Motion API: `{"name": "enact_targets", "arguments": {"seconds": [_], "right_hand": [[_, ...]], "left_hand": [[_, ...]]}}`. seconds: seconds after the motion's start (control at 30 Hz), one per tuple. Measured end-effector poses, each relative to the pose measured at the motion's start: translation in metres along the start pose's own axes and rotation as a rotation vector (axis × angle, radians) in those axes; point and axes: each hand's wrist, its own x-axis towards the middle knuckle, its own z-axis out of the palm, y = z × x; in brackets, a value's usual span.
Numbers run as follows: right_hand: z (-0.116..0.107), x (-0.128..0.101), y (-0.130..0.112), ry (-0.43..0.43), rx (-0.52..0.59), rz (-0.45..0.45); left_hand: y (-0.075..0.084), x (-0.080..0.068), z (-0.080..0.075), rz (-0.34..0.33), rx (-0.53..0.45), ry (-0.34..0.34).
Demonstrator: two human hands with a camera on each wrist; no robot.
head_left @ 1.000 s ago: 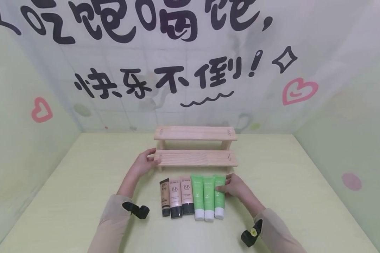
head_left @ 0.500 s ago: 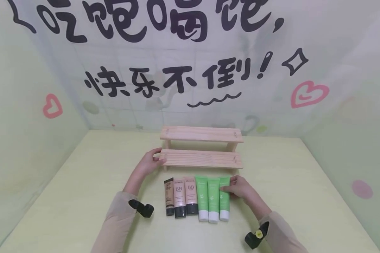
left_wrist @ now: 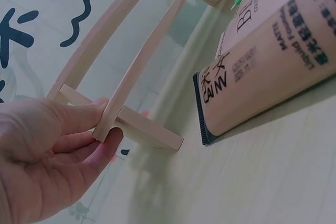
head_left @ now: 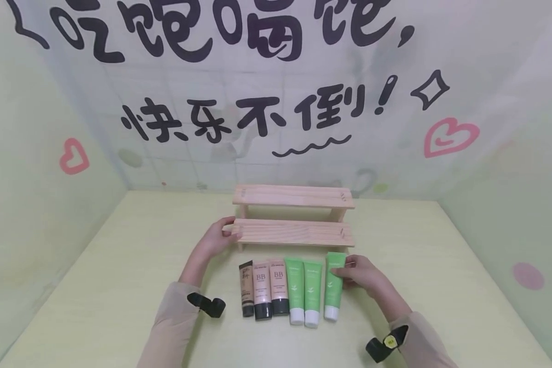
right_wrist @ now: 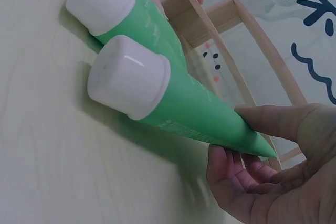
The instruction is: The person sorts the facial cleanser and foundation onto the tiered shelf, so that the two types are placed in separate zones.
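On the pale yellow-green worktop (head_left: 119,286), near its middle, we see the green tube (head_left: 334,286) lying flat with its white cap (right_wrist: 128,77) toward the person and its flat crimped end toward the wooden rack (head_left: 293,214). We note a smooth, bright green body that tapers from the round cap to a thin sealed edge, with small pale print too fine to read. The right hand (head_left: 365,276) pinches that crimped end, thumb above and fingers (right_wrist: 231,174) below, as the right wrist view shows. This tube lies slightly apart from two like green tubes (head_left: 304,291), which lie side by side and touching, caps the same way. Left of these we see two beige tubes (head_left: 270,289) marked BB with black caps, then a darker brown tube (head_left: 246,289), all in one row just in front of the rack.

The rack has two pale wooden steps, the lower in front and the upper behind. We see the left hand (head_left: 216,239) gripping the left end of the lower step, thumb on top and fingers (left_wrist: 100,153) curled beneath the board. Both sleeves (head_left: 175,327) are beige, and each wrist carries a black strap-mounted camera (head_left: 207,305). Behind stands a wall sheet (head_left: 276,102) with large black characters and pink hearts.
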Motion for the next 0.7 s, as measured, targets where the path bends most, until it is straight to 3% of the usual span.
{"name": "enact_targets", "arguments": {"seconds": [0.33, 0.7], "right_hand": [[-0.014, -0.004, -0.02, -0.098, 0.049, -0.119], [-0.021, 0.0, -0.047, -0.188, 0.084, -0.228]], "left_hand": [[-0.002, 0.0, -0.001, 0.015, -0.018, 0.006], [0.004, -0.001, 0.001, -0.042, 0.002, 0.021]]}}
